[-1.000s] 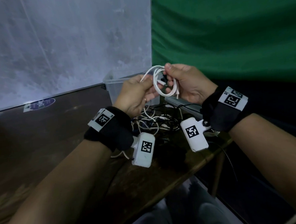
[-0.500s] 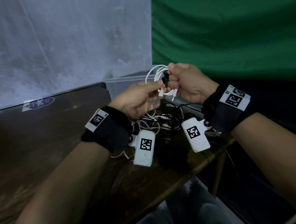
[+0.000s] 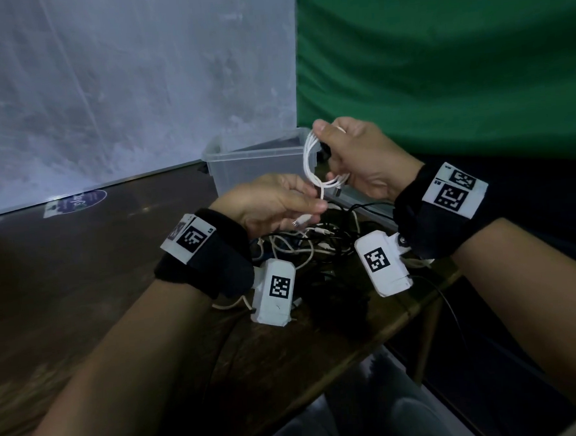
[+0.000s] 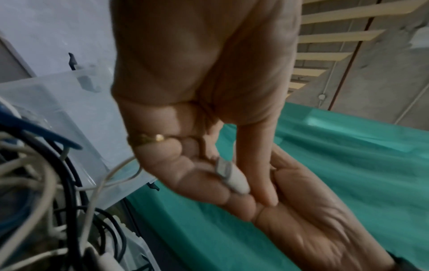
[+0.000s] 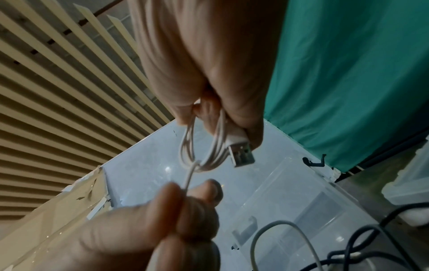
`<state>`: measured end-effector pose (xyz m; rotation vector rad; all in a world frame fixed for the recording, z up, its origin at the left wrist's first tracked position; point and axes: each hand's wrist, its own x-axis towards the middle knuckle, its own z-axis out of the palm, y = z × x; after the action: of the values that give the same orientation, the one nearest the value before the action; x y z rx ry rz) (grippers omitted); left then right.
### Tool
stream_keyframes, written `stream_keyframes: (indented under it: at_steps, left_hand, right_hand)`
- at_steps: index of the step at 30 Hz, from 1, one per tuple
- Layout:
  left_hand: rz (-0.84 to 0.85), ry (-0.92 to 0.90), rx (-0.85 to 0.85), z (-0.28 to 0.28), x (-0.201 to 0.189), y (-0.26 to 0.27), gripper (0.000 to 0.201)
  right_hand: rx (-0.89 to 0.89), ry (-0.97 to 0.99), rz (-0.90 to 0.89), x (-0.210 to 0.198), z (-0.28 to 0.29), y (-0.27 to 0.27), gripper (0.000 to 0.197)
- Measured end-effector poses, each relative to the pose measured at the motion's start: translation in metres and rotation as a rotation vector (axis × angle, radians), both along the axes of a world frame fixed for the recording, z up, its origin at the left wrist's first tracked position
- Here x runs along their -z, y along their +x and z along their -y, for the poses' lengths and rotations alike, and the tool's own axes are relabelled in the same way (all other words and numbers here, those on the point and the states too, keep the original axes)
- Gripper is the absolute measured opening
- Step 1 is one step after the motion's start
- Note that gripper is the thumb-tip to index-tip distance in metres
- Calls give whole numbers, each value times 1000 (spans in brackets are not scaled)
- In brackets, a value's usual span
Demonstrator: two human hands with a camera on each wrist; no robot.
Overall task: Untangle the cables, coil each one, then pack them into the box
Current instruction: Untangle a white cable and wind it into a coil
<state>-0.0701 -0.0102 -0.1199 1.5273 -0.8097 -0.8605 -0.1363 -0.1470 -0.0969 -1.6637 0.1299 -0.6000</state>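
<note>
My right hand (image 3: 350, 156) grips a coiled white cable (image 3: 310, 164) in the air in front of the clear plastic box (image 3: 243, 163); its USB plug (image 5: 241, 155) sticks out below the fingers. The loose tail of that cable runs down to my left hand (image 3: 279, 205), which pinches its small white plug (image 4: 232, 177) between thumb and fingers. A tangle of white, black and blue cables (image 3: 308, 247) lies on the table under both hands.
The dark wooden table (image 3: 81, 281) ends at a front right edge near my lap. A grey wall panel stands behind, a green cloth (image 3: 438, 57) to the right. A round sticker (image 3: 76, 202) lies at far left.
My left hand has dropped and pulled away from the coil, drawing the cable's tail end downward. My right hand has lifted slightly with the coil.
</note>
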Motion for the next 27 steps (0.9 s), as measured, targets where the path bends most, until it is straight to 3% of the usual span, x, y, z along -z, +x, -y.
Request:
stream_keyframes:
  at_steps: [6,10,14,19,22,27]
  left_hand:
    - [321,177,20,-2,1,6,16]
    - [338,157,-98,-4,-1,11,15]
    - [234,-1,-337,-7,-1,26,16]
    - [163,-350,-576,-3,-4,31,26]
    - [17,-485,-562,0,-5,28,21]
    - [-180,-527,-439,8,-4,17,14]
  right_hand:
    - [36,129,-5,-7,4,0,32]
    - [40,118,-42,-10,7,-4,31]
    - [16,152,-34,-11,10,-7,26]
    - [-109,109,-44,-6,7,-13,26]
    - [-177,105,-19,-4,4,-14,23]
    - [-179,130,-10,-1,1,-9,25]
